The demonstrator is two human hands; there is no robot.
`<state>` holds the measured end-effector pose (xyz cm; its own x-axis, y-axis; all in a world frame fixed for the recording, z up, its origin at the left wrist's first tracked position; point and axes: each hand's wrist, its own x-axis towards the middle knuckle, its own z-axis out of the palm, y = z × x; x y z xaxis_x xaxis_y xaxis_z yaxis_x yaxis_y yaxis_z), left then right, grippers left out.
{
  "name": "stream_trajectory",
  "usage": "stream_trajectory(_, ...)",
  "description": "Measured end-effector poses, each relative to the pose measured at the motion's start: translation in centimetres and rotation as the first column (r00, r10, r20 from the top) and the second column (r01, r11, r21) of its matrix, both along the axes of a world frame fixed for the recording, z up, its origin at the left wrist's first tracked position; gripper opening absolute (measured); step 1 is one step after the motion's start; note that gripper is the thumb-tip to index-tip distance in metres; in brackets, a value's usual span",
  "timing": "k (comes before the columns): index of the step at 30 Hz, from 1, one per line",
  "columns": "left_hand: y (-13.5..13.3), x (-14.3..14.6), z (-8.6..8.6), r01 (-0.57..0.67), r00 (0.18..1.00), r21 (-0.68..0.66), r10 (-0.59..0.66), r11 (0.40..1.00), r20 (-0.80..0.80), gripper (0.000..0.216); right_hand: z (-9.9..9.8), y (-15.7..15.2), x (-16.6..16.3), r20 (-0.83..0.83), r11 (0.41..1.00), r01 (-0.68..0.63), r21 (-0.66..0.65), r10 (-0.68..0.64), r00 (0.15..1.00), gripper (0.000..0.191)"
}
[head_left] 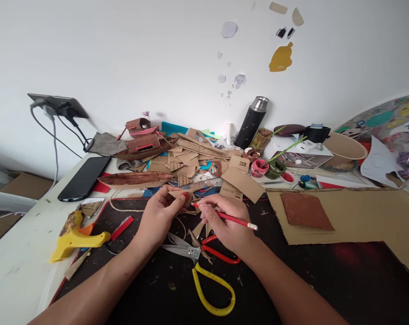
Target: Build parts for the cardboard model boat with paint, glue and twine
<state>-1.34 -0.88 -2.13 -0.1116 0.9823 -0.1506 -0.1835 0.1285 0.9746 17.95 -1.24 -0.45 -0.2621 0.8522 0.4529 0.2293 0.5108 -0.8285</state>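
My left hand (pixel 159 214) pinches a small cardboard piece (pixel 178 194) above the black mat (pixel 292 280), thumb on top with a red nail. My right hand (pixel 225 223) grips a red pencil (pixel 236 220) like a pen, its tip pointing left at the cardboard piece and its white end sticking out to the right. Below the hands lie scissors (pixel 204 257) with red and yellow handles.
A yellow glue gun (pixel 77 237) and a black phone (pixel 84 178) lie at left. A heap of cardboard scraps (pixel 191 158), a brown cardboard boat (pixel 135 179), a black flask (pixel 250 122) and paint pots (pixel 268 168) stand behind. A large cardboard sheet (pixel 353 216) with a brown square lies at right.
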Motion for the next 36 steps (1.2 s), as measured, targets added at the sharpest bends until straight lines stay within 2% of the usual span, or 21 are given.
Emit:
stream_trajectory(9,-0.13,0.35,0.28,0.017,0.998,-0.031,-0.019,0.999,-0.057,0.053,-0.3,-0.21,0.31,0.004,0.999,0.022,-0.033,-0.022,1.0,0.025)
stream_trajectory(17,-0.27,0.62,0.44,0.041,0.997,-0.029,-0.043,0.999,-0.067,0.052,-0.23,-0.1,0.2,0.007,1.0,0.028,0.007,-0.029,1.0,0.021)
stream_trajectory(36,-0.4,0.76,0.09,0.057,0.995,-0.04,-0.06,0.998,-0.075,0.054,-0.59,-0.04,0.22,0.043,0.999,0.038,-0.015,-0.037,0.998,0.023)
